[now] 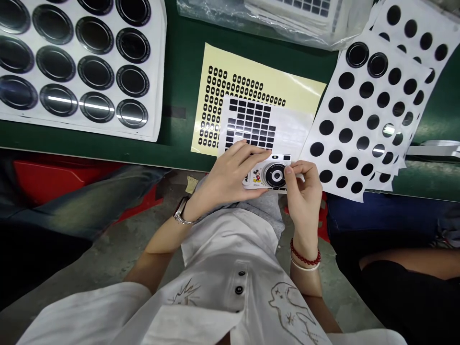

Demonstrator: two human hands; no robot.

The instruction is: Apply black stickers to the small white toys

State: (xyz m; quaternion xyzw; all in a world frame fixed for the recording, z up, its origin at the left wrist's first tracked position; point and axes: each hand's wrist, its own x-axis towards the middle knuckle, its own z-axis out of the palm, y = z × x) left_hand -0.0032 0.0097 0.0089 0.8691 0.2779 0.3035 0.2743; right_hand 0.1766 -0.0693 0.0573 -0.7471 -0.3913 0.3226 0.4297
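Observation:
A small white camera (257,173) with a mouse cartoon and a round black lens ring lies face up at the table's near edge. My left hand (235,170) grips its left end, fingers along the top and thumb below. At the right side of the lens, the thumb and forefinger of my right hand (304,179) are closed together against the camera's face; whether a small piece is between them is hidden. Beneath and behind it lie a white sheet of black rectangular stickers (247,123) and a yellow sheet of small black stickers (212,98).
Sheets of large black round stickers (95,72) lie at the left. More sheets with black discs (345,136) overlap at the right. A clear plastic bag (215,14) with printed sheets is at the back. People sit close on both sides; a red stool (53,179) is at left.

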